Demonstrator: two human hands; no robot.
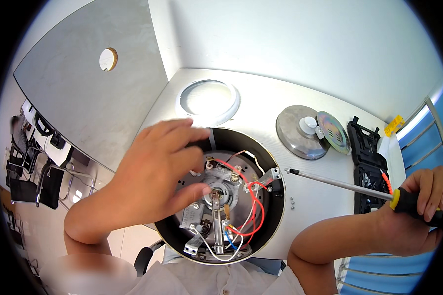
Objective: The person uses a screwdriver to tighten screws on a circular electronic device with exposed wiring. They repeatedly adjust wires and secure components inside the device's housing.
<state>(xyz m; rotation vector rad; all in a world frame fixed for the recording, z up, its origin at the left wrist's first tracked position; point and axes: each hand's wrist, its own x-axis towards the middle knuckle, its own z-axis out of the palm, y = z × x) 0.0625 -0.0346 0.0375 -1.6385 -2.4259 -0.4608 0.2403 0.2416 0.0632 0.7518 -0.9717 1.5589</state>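
Note:
An upturned round cooker base point(275, 216) with a black rim lies in front of me, its metal plate, red, white and blue wires point(253, 204) exposed. My left hand point(155, 172) rests over its left side, fingers on the rim and thumb near the centre hub. My right hand point(423, 201) is off to the right, closed around the yellow-and-black handle of a long screwdriver point(339, 183). The tip of the shaft points at the cooker's right edge, just apart from it.
On the white table point(261, 98) lie a white ring point(207, 102), a metal lid with a white knob point(300, 132), a perforated metal disc point(333, 132), a black tool case point(366, 162) and small screws point(292, 200). Blue railing stands right; chairs far left.

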